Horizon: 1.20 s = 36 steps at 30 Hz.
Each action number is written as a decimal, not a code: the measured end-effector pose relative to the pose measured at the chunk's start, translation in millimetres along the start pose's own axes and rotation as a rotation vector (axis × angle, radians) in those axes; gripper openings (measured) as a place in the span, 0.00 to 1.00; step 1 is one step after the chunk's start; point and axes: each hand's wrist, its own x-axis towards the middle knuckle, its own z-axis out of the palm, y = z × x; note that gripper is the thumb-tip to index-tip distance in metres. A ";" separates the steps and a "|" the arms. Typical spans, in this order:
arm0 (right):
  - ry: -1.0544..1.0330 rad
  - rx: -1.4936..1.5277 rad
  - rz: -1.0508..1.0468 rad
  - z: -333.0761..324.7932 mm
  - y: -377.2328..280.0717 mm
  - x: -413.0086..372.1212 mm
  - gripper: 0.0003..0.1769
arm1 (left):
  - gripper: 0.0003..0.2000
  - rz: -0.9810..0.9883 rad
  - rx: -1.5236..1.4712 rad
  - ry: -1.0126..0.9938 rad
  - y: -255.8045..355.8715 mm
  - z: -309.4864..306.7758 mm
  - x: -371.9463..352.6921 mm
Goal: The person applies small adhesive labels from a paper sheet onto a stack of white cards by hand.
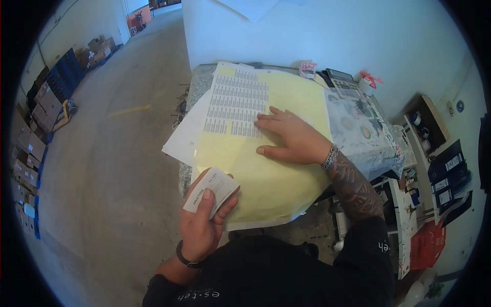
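My left hand point(202, 220) grips a white printed label point(217, 185), with the thumb pressed on its face. It is over the near left edge of a large yellow sheet point(240, 163). Rows of small white printed labels point(238, 97) cover the upper left part of that sheet. Resting on the sheet is my right hand point(291, 137), its fingers spread and its fingertips at the right edge of the label rows. Nothing shows in its grasp. White paper point(184, 135) sticks out from under the sheet on the left.
A calculator point(341, 81) and a small white pot point(366, 84) stand at the table's back right. Shelving point(427, 123) and a red basket point(427, 244) are on the right. Boxes point(47, 105) and a yellow pallet jack point(64, 115) line the far left.
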 end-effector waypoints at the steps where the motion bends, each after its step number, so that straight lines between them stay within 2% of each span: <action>1: -0.087 0.022 0.024 -1.5 -1.6 0.8 0.28 | 0.23 0.002 0.009 0.013 0.2 0.0 0.1; 5: -0.068 0.073 0.050 0.6 -8.5 -6.2 0.28 | 0.23 0.012 -0.001 0.027 1.6 -1.5 0.8; 7: -0.057 0.197 0.049 1.0 -10.1 -9.9 0.28 | 0.23 0.019 -0.004 0.017 2.0 -1.3 -0.3; 13: -0.040 0.177 -0.010 -6.8 -41.4 -37.2 0.33 | 0.24 0.043 0.074 0.002 0.7 -3.6 -12.6; 20: -0.020 0.193 -0.020 -0.6 -44.4 -48.2 0.35 | 0.23 0.029 0.086 -0.068 -6.4 -7.3 -8.5; 26: -0.012 0.140 -0.051 3.6 -43.3 -51.6 0.30 | 0.23 0.116 0.083 -0.082 -15.1 -4.7 1.4; 31: 0.041 0.206 -0.006 5.5 -43.6 -47.8 0.22 | 0.23 0.179 0.124 -0.071 -17.6 -7.4 10.6; 36: 0.052 0.221 -0.003 3.4 -45.7 -45.8 0.19 | 0.23 0.201 0.169 -0.041 -17.4 -9.3 15.8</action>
